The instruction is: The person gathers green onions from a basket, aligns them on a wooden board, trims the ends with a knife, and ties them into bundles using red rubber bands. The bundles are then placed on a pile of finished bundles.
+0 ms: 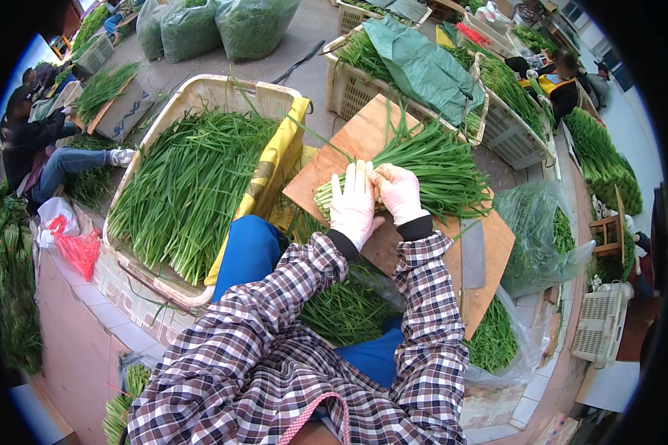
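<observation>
A bunch of green garlic chives (428, 161) lies across a wooden board (362, 133) in front of me, its pale stalk ends to the left. My left hand (354, 203), in a pale thin glove, rests on the stalks with its fingers straight and flat. Close beside it my gloved right hand (396, 192) has its fingers curled on the bunch; what lies under them is hidden. Right of my right forearm, a broad-bladed knife (472, 255) lies on the board. Loose greens (345, 306) show under the board between my knees.
A plastic crate (231, 86) full of chives stands at my left, yellow sheeting (283, 147) over its edge. More crates (362, 100) stand ahead. Plastic bags of greens (534, 239) sit at right. Another person (33, 139) sits at far left.
</observation>
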A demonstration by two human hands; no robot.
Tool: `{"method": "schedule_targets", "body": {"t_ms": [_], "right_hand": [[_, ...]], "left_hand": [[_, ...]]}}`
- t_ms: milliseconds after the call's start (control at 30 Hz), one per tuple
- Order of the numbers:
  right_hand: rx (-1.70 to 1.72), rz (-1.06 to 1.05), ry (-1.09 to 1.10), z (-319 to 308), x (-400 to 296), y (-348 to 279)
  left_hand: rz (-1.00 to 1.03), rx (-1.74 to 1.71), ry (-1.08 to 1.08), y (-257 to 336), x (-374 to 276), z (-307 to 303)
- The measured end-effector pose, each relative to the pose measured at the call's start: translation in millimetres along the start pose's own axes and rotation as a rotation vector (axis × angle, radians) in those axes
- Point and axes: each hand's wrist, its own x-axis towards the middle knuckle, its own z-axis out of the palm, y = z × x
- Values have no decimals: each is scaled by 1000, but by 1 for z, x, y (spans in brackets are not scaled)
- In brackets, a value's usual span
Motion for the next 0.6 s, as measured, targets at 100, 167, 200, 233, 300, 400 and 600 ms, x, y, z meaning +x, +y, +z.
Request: {"method": "schedule_targets", "body": {"t_ms": [100, 167, 200, 233, 300, 400, 600], "right_hand": [[214, 192, -51, -2, -4, 1], [286, 221, -68, -7, -9, -1], [265, 180, -84, -6, -16, -14], [238, 135, -90, -9, -23, -22], [149, -25, -93, -2, -45, -1], [329, 269, -40, -4, -72, -9], [449, 88, -79, -19, -21, -15]], "left_hand": [[29, 63, -24, -5, 0, 14], [72, 58, 81, -13, 2, 24], [78, 21, 109, -20, 3, 28], [94, -21, 144, -24, 6, 32], [127, 83, 194, -31, 8, 44], [153, 18, 202, -33, 9, 38], [122, 74, -103, -27, 14, -8]]}}
